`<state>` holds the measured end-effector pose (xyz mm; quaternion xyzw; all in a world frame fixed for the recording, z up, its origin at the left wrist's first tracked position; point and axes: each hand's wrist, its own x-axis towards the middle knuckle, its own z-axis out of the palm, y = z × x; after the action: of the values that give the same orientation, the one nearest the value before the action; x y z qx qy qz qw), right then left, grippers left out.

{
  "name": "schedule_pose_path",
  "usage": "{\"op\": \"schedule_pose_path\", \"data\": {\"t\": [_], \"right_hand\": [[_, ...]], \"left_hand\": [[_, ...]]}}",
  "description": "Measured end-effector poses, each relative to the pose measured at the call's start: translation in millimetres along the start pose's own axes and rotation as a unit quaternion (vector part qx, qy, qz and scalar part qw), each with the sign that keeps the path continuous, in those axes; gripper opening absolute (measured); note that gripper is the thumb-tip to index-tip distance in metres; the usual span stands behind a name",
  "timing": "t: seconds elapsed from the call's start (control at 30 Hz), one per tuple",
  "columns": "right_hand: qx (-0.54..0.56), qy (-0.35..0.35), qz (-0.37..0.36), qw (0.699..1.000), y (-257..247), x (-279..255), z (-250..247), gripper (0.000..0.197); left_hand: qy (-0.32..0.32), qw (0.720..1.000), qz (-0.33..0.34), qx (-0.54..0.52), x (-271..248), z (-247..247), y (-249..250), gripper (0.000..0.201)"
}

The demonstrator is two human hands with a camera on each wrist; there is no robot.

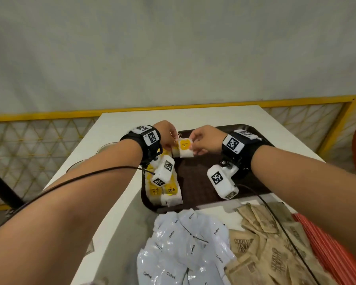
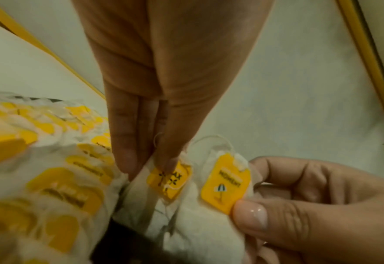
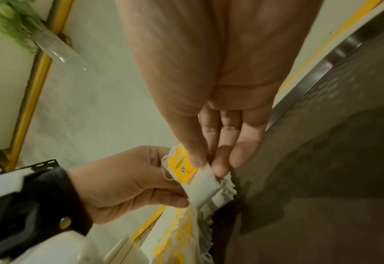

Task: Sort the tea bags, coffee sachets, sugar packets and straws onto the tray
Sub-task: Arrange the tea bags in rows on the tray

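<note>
Your left hand (image 1: 166, 134) and right hand (image 1: 206, 140) meet above the far left part of the tray (image 1: 206, 177), each pinching tea bags (image 1: 183, 148) from a small held bunch: the left fingertips (image 2: 163, 160) nip one bag by its yellow tag, the right thumb and fingers (image 3: 218, 166) nip the next. A row of tea bags (image 1: 169, 192) already lies along the tray's left edge. Coffee sachets (image 1: 185, 247), sugar packets (image 1: 271, 251) and red straws (image 1: 325, 249) lie on the surface (image 1: 115, 202) near you.
</note>
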<state>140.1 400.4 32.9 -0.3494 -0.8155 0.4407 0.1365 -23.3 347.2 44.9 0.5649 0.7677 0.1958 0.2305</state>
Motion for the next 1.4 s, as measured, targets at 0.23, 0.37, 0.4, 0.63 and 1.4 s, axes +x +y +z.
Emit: {"op": "schedule_pose_path", "data": {"t": [0.23,0.37,0.4,0.63,1.4], "right_hand": [[0.007,-0.036,0.016,0.999,10.2,25.8,17.0,0.018],[0.009,-0.028,0.023,0.999,14.2,31.1,23.9,0.02],[0.012,-0.028,0.023,0.999,14.9,31.8,25.5,0.02],[0.017,0.021,0.02,0.999,16.7,30.1,18.6,0.014],[0.023,0.066,0.023,0.997,15.0,43.9,29.8,0.024]], "left_hand": [[0.009,0.99,0.032,0.134,18.4,-3.2,-8.0,0.017],[0.009,0.99,0.033,0.138,25.9,-0.7,-14.8,0.015],[0.008,0.99,0.033,0.139,27.1,0.0,-16.1,0.016],[-0.015,0.992,0.011,0.122,29.6,-7.6,-21.0,0.019],[-0.049,0.998,-0.012,0.041,38.9,-15.4,-33.6,0.016]]}}
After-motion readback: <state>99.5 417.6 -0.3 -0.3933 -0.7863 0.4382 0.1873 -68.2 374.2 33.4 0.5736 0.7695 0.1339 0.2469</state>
